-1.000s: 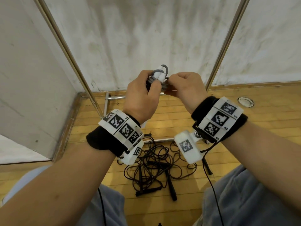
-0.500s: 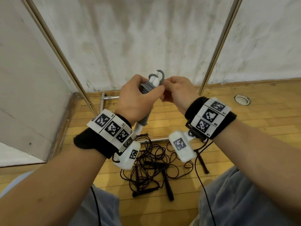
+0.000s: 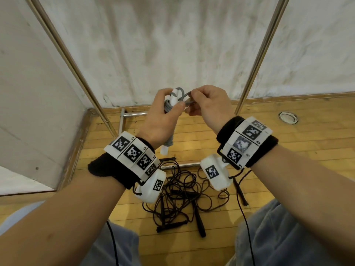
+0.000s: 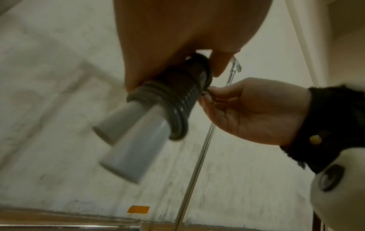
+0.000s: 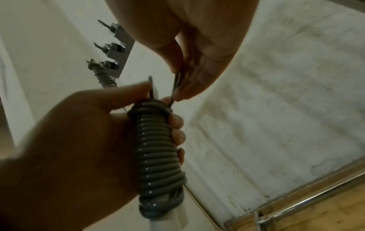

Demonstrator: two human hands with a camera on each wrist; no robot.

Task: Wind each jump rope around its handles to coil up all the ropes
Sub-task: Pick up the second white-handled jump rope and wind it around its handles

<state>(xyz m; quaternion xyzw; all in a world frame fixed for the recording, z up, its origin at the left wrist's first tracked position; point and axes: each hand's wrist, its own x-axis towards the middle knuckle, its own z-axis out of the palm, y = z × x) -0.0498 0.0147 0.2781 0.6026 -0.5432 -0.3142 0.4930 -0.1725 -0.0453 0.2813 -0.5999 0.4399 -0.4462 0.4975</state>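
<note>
A grey jump rope (image 3: 168, 107) is wound in tight turns around its two white handles (image 3: 164, 150), which lie side by side. My left hand (image 3: 163, 120) grips this bundle upright at chest height, fingers curled round the coil (image 5: 158, 148). The handles' lower ends (image 4: 134, 140) stick out below the fist. At the top, a short grey loop (image 3: 182, 94) stands free of the coil. My right hand (image 3: 203, 104) pinches that loop end (image 5: 177, 84) between thumb and fingertips, right beside the handle tops.
Several black jump ropes (image 3: 182, 192) lie tangled on the wooden floor between my knees. Two slanted metal poles (image 3: 76, 68) (image 3: 259, 58) rise before the stained white wall, with a rail at floor level. A round floor fitting (image 3: 288, 117) sits at the right.
The bundle has tipped so its white lower ends show under the left fist. The right hand's pinch has drawn the grey loop out a little to the right of the handle tops.
</note>
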